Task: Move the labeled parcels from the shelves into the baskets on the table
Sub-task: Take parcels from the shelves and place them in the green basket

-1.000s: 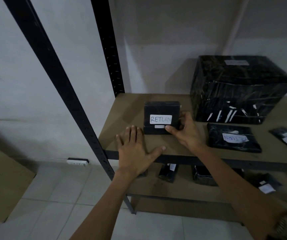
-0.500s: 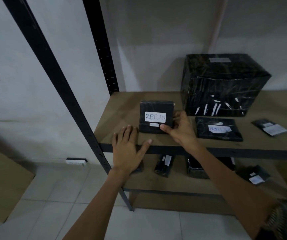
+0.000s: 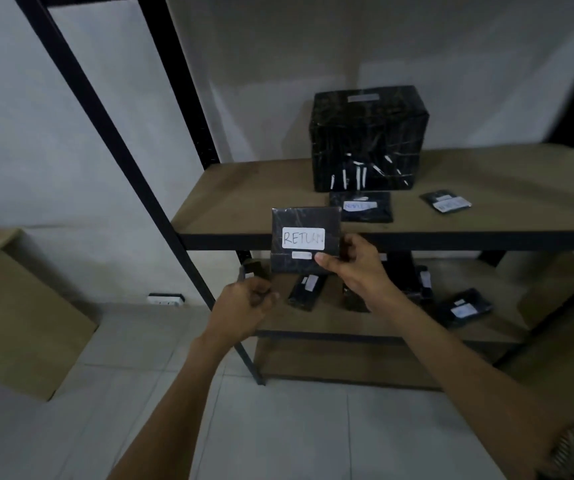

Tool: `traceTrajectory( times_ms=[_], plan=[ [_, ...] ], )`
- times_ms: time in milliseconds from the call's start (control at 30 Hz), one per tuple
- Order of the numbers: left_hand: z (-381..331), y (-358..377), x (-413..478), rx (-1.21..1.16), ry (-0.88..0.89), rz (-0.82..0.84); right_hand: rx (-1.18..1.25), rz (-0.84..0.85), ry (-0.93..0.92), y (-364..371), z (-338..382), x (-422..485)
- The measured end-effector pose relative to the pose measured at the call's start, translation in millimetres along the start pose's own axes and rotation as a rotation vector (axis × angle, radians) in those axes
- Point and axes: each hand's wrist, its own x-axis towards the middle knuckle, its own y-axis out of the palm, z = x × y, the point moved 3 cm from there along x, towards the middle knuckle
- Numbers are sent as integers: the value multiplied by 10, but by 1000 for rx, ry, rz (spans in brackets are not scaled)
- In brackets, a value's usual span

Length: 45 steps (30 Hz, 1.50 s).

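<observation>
1. The step in hand looks like the carry-off. The small black parcel [image 3: 305, 233] labelled RETURN is clear of the upper shelf [image 3: 244, 195] and hangs in the air just in front of its front edge
2. The right hand [image 3: 351, 271] pinches the parcel at its lower right corner, with the thumb on the labelled face and the fingers curled behind it
3. The left hand [image 3: 244, 306] sits just below the parcel's lower left corner, fingers loosely curled. It holds nothing that shows, and whether it touches the parcel cannot be told
4. On the upper shelf a large wrapped box [image 3: 368, 136] stands at the back, with a flat parcel [image 3: 361, 206] just in front of it and a smaller parcel [image 3: 446, 201] to the right. More labelled parcels lie on the lower shelf [image 3: 348, 323], so most of the task seems left to do
5. Neither the baskets nor the counter is in view, so the next move probably means turning away from the shelves to find them and then lowering the parcel into a basket
6. A one-corner pinch is a thin hold for that carry, and the left hand under the parcel would likely steady it
</observation>
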Motion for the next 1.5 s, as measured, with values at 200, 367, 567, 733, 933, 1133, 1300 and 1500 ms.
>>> traceTrajectory(
  times_ms=[200, 367, 567, 733, 933, 1133, 1300, 1500],
  plan=[
    [-427, 205, -587, -31, 81, 89, 52, -22, -7, -488, -25, -835],
    [-667, 388, -1067, -6, 156, 116, 84, -105, -6, -896, -172, -1583],
    [-1018, 806, -1753, -82, 149, 179, 70, -214, 20, -1491, -385, -2496],
    [-1511, 1286, -2101, -85, 176, 294, 135, -325, 32, -2136, -480, -3154],
    [-2414, 1963, -2457, -121, 224, 397, 194, -399, 38, -3194, -588, -3827],
    [-3445, 2744, -2797, -162, 218, 423, 205, -442, 71, -4511, -796, -4390],
    [-4416, 3405, -3037, -264, 207, 393, 166, -460, 112, -5603, -946, -4698],
    [-5302, 4096, -3052, -357, 189, 443, 140, -489, 138, -6663, -1089, -4665]
  ],
)
